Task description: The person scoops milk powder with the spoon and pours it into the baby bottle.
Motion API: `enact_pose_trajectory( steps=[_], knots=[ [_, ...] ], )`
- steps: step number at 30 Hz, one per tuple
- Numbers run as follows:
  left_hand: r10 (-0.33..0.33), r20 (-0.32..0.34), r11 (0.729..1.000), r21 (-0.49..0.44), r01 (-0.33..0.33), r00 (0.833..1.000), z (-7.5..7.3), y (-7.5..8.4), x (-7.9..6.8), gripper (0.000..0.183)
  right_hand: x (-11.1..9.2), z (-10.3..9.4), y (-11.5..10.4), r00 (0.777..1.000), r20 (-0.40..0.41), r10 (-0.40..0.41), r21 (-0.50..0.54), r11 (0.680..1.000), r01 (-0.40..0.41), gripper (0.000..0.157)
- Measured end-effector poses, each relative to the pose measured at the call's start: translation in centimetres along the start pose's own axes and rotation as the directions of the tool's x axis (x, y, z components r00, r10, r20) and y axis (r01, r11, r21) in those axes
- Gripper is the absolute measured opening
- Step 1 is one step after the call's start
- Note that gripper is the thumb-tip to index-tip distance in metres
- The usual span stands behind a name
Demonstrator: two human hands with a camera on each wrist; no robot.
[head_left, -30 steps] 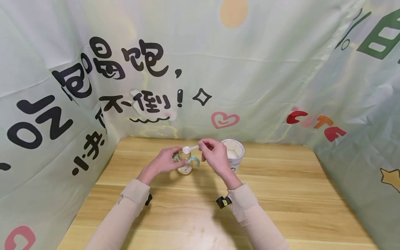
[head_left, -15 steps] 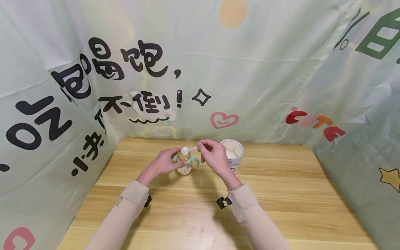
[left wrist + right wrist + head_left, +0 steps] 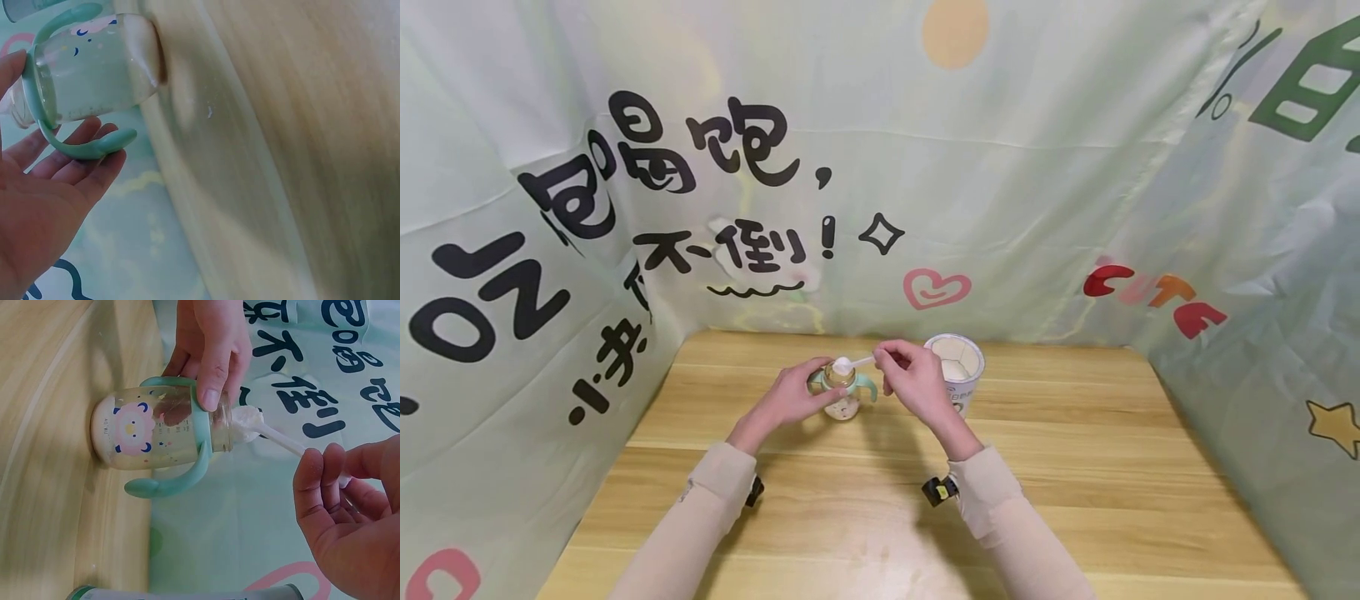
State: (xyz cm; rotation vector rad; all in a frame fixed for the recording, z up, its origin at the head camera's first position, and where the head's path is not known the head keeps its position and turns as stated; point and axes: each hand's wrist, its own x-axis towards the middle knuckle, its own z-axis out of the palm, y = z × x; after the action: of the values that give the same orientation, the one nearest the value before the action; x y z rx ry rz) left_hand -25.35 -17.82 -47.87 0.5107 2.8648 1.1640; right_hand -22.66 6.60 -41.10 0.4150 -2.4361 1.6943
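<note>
A clear baby bottle (image 3: pixel 131 428) with a green two-handled collar (image 3: pixel 78 149) and a bear print stands upright on the table, white powder at its bottom. My left hand (image 3: pixel 796 392) grips it round the collar, thumb on the near side. Between thumb and fingers, my right hand (image 3: pixel 913 375) pinches the handle of a white scoop (image 3: pixel 284 440). Heaped white powder (image 3: pixel 247 422) fills the scoop's bowl, which is right at the bottle's open mouth. Just behind the right hand stands an open milk powder can (image 3: pixel 967 387), with pale powder visible inside.
The wooden table (image 3: pixel 1060 467) runs back to a printed fabric backdrop (image 3: pixel 1030 208), which also rises along both sides. In the left wrist view a small white speck (image 3: pixel 210 112) lies on the wood near the bottle.
My right hand has lowered the scoop slightly and brought it a little left, closer to the bottle's mouth. The left hand keeps its hold on the bottle.
</note>
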Motion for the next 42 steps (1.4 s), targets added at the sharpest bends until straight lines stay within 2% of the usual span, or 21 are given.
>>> enact_pose_trajectory(
  steps=[14,33,42],
  knots=[
    [-0.004,-0.03,1.0,-0.019,0.003,1.0,0.3,0.0,-0.4,0.069,-0.5,0.0,0.7,1.0,0.002,-0.004,-0.006,1.0,0.004,0.015],
    [-0.036,-0.007,0.999,-0.022,0.036,0.999,0.2,0.2,-0.4,0.077,-0.6,0.2,1.2,0.999,-0.004,0.04,0.012,0.999,-0.04,0.015],
    [-0.036,-0.013,0.999,-0.025,0.035,0.999,0.2,0.2,-0.4,0.079,-0.6,0.1,1.3,1.0,-0.006,0.027,0.001,1.0,-0.027,0.016]
  ],
)
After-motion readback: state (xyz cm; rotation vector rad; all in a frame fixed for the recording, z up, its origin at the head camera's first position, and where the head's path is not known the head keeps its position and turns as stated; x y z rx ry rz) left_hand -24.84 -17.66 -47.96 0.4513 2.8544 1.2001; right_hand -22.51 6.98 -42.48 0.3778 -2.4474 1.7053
